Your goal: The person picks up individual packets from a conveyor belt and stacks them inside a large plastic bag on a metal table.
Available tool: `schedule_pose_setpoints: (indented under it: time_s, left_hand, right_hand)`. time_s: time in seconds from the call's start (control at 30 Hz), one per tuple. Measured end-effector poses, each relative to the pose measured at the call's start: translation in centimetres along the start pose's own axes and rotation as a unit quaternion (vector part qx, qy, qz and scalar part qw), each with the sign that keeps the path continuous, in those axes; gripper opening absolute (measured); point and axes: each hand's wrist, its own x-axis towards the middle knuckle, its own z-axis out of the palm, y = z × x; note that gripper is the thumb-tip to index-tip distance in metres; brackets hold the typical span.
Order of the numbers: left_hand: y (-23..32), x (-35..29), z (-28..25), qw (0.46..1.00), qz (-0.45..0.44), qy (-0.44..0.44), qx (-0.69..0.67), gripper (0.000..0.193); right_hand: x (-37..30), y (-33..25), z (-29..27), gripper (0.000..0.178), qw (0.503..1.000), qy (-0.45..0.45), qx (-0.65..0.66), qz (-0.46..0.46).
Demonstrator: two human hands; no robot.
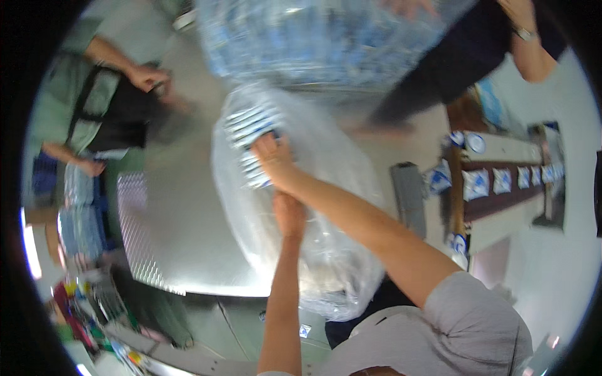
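A large clear plastic bag (pixel 342 250) lies on the metal table in front of me, its near end spilling over the edge toward my body. At its far end is a row of small white-and-blue packets (pixel 254 119), set closely side by side. My right hand (pixel 274 160) reaches across from the right, its fingers curled over the packets. Just nearer, my left hand (pixel 290 213) is at the near end of the row, partly under my right wrist. Its fingertips are hidden there.
A big filled bag of blue-and-white packets (pixel 307 47) lies at the table's (pixel 194 232) far side. One co-worker stands left, another far right. On the right, a conveyor (pixel 501 210) carries several packets beside a grey box-like object (pixel 409 199). A perforated metal sheet (pixel 138 235) edges the left.
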Motion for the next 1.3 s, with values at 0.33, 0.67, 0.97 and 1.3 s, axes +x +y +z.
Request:
schedule_pose_setpoints:
  time_s: [0.33,0.67,0.97,1.3]
  left_hand:
    - [-1.9,-0.2,0.1,0.976,0.059,0.037,0.205,0.055]
    - [-2.8,-0.4,-0.3,0.934,-0.09,-0.107,0.329,0.065]
    - [-0.4,1.1,0.3,0.99,-0.094,0.066,0.087,0.065]
    - [0.5,-0.1,-0.3,0.988,-0.098,0.098,0.07,0.065]
  right_hand:
    - [-14.5,14.2,-16.7,0.027,0.912,0.109,0.374,0.13]
    - [-35.9,32.3,-22.5,0.014,0.946,-0.103,0.217,0.219]
    - [-35.8,57.1,-24.8,0.037,0.948,-0.238,0.014,0.212]
    - [-25.6,50.6,-19.9,0.048,0.825,-0.341,0.417,-0.17]
